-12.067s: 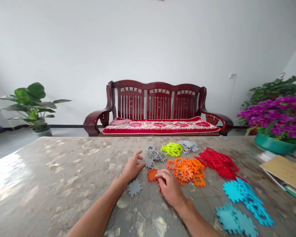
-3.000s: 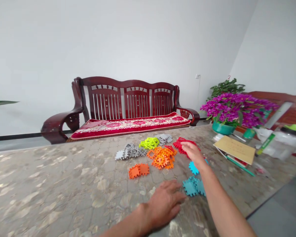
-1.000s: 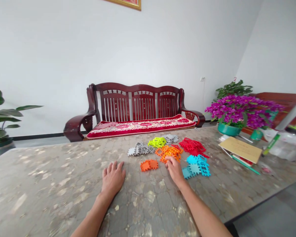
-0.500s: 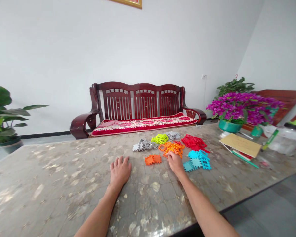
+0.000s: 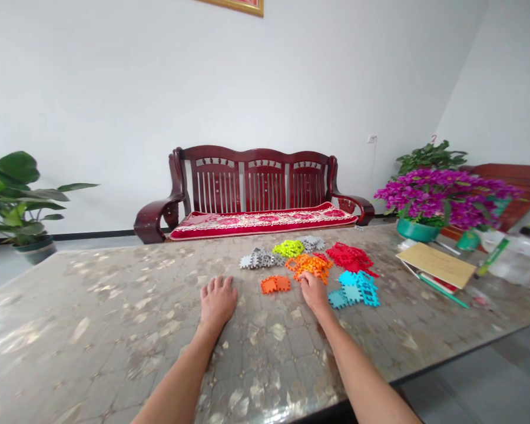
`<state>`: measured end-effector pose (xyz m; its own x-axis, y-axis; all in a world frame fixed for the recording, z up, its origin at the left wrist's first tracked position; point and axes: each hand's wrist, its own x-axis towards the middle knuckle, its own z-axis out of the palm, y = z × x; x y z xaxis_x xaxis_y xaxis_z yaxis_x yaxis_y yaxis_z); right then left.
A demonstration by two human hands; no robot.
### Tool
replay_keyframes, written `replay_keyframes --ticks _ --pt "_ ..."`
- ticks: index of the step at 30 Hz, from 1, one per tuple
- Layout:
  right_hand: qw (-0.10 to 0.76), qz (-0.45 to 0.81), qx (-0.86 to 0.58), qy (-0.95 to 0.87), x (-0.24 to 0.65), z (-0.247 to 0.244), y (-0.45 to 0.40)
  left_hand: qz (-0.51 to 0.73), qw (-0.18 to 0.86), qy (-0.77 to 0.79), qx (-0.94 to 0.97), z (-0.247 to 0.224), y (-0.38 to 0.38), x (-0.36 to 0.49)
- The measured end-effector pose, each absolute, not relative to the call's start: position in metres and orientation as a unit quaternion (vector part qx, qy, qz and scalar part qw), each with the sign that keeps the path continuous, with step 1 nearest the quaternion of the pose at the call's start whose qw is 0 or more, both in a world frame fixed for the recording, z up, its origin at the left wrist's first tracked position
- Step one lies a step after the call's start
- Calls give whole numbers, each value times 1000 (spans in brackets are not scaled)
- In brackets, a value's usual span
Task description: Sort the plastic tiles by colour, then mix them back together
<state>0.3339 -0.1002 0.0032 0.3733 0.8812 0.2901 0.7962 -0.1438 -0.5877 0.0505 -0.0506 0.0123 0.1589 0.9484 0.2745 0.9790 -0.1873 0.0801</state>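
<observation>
My left hand (image 5: 218, 299) lies flat on the patterned tabletop, fingers spread, holding nothing. My right hand (image 5: 313, 290) reaches the near edge of a pile of orange interlocking tiles (image 5: 312, 264); its fingers are curled together, and what they may pinch is hidden. Between the hands lie darker orange tiles (image 5: 275, 285), side by side. Blue tiles (image 5: 358, 290) sit just right of my right hand. Behind are grey tiles (image 5: 261, 259), yellow-green tiles (image 5: 288, 248), light grey tiles (image 5: 313, 242) and a heap of red tiles (image 5: 350, 257).
On the table's right stand purple flowers in a green pot (image 5: 418, 229), a tan envelope-like item (image 5: 437, 261), a green pen (image 5: 444, 290) and a clear jar (image 5: 523, 256). Beyond the table (image 5: 115, 306) is a wooden bench (image 5: 265, 182) with a red cushion. A potted plant (image 5: 33, 250) stands left.
The view has shifted slightly to the left. Both hands keep nearly the same places on the table, and the tile piles look unchanged.
</observation>
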Motion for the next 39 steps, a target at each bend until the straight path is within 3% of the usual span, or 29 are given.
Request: replay_keyframes --ticks 20,39 --pt "244 27 -741 -625 323 10 -109 -130 56 -643 -752 13 -50 53" --pt "254 30 -723 -641 324 8 -110 -127 66 -642 -754 14 -48 54"
